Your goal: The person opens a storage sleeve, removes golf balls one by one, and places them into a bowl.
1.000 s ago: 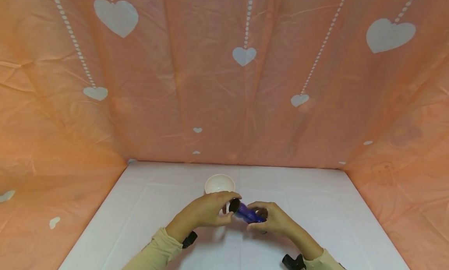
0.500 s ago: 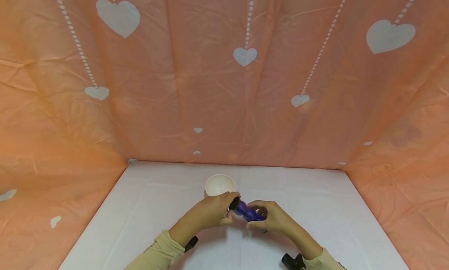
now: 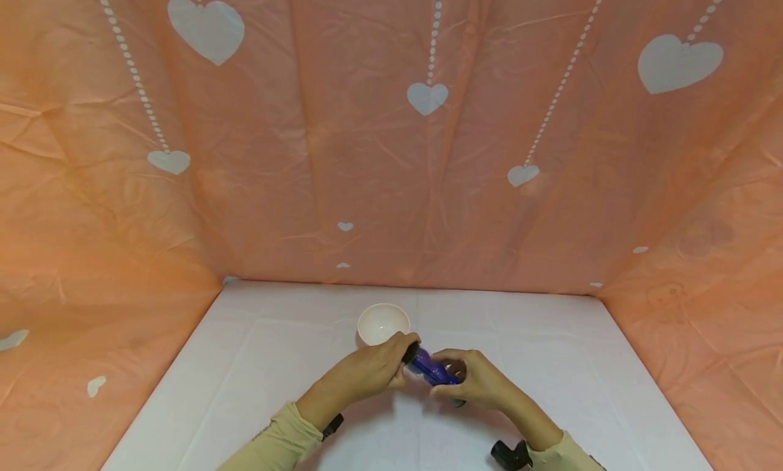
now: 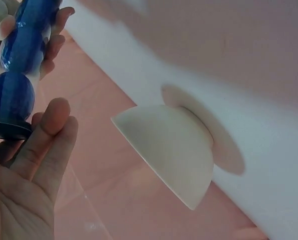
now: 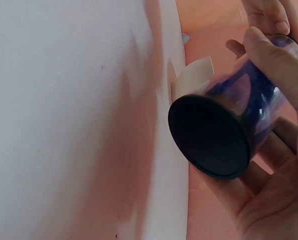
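One clear tube (image 3: 433, 370) of blue-purple balls slants, raised above a white table (image 3: 275, 349), between a person's left hand (image 3: 374, 369) and right hand (image 3: 480, 382). The left grips its black farther end; the right grasps it toward the nearer end, thumb and fingers on opposite sides. Beyond, a whitish bowl (image 3: 383, 321) stands upright, closer to the table's far edge.

Clear tube (image 3: 436, 372), black ends (image 5: 209, 137), blue balls (image 4: 11, 95) inside; tilted, between hands (image 3: 370, 372) (image 3: 482, 382).
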Tool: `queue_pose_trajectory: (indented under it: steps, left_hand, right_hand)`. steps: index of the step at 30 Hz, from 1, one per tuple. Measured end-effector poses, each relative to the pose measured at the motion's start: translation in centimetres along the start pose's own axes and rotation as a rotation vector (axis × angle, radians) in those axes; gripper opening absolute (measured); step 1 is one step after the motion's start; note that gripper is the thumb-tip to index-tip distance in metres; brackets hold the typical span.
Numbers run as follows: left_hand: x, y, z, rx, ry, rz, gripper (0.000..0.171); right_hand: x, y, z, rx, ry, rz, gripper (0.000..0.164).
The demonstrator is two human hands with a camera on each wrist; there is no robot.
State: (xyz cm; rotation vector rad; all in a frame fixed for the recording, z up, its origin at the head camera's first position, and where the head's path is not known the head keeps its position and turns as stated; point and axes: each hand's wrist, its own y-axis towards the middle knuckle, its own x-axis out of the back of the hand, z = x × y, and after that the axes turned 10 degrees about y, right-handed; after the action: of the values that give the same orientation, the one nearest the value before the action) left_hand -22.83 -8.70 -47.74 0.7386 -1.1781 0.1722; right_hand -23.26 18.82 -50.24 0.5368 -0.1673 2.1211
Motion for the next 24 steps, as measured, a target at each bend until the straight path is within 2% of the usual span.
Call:
queue_pose_trajectory:
  steps: [2,5,7,9,12,16,24]
  left_hand:
    - [0.4,-0.1,0.2,0.027,-0.097,0.056,0.052]
    - [1.0,-0.3,0.6,0.12,-0.34,0.159,0.051]
    - [1.2,-0.4,1.1,0.17,-0.488,0.204,0.049]
    - [1.3,-0.5,1.5,0.199,-0.578,0.234,0.05]
    - [1.1,-0.4,2.1,0.205,-0.678,0.263,0.054]
    - [0.9,-0.2,2.6,0.209,-0.764,0.311,0.054]
    - [0.8,0.4,3.0,0.201,-0.854,0.405,0.049]
  right_hand:
    - [0.0,0.0,-0.1,0.005,0.004,0.003,0.053]
    - [0.0,0.0,-0.1,0.017,0.01,0.002,0.052]
    - [0.0,0.0,-0.1,0.025,0.019,0.003,0.051]
    - [-0.1,0.0,-0.1,0.031,0.03,0.004,0.051]
    - [-0.1,0.0,0.0,0.028,0.039,0.012,0.052]
    - [-0.2,0.0,0.1,0.019,0.041,0.028,0.054]
    - [-0.6,0.0,-0.1,0.031,0.053,0.059,0.054]
